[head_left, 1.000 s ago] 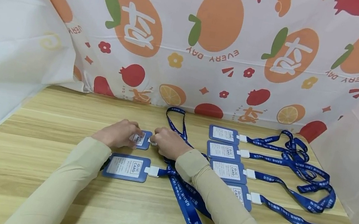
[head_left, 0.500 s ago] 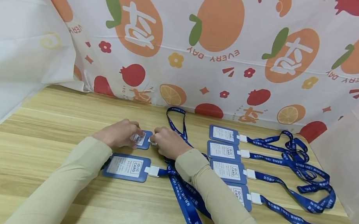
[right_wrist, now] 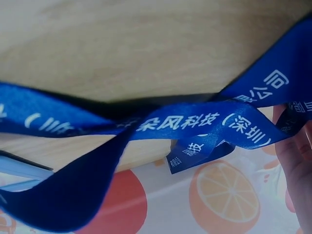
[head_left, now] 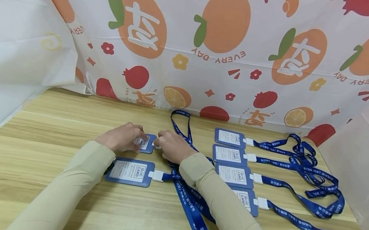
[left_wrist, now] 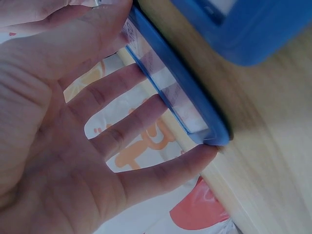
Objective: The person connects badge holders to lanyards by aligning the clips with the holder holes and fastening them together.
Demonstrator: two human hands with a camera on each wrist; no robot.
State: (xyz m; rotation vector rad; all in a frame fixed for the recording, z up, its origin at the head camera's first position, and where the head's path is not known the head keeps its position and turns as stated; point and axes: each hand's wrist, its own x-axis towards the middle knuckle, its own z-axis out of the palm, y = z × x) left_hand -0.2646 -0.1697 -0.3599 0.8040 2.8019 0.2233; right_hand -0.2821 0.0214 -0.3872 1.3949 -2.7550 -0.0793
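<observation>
My left hand holds a blue ID badge holder flat on the wooden table. In the left wrist view its fingers spread along the edge of that holder, the thumb lying toward the other end. My right hand pinches the white clip at the holder's right end, and its fingertips are partly hidden. Twisted blue lanyard fills the right wrist view, where only part of the right hand shows. A second badge holder lies just nearer, its lanyard passing under the right forearm.
Several more badge holders form a column on the right, their lanyards trailing rightward. The right sleeve partly covers the nearest one. A fruit-print cloth hangs behind the table.
</observation>
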